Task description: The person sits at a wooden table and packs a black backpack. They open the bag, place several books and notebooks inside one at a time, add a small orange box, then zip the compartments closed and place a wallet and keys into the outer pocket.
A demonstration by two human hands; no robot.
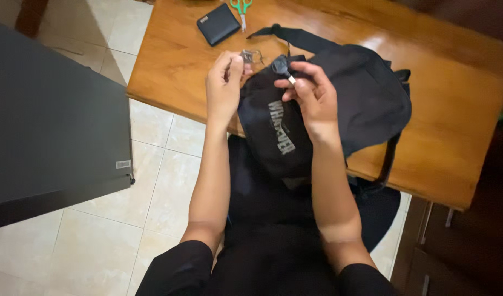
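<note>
Left hand: my left hand (225, 82) pinches a metal key ring (251, 55).
Right hand: my right hand (312, 93) grips a black-headed key (282, 68).
Beneath: black bag (366, 98) on wooden table (454, 120).

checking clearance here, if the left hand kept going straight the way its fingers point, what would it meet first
The left hand points up the frame, away from the person, across the wooden table. Past the small metal piece it pinches, the black wallet looks like the first thing in line, though height above the table is unclear.
</note>
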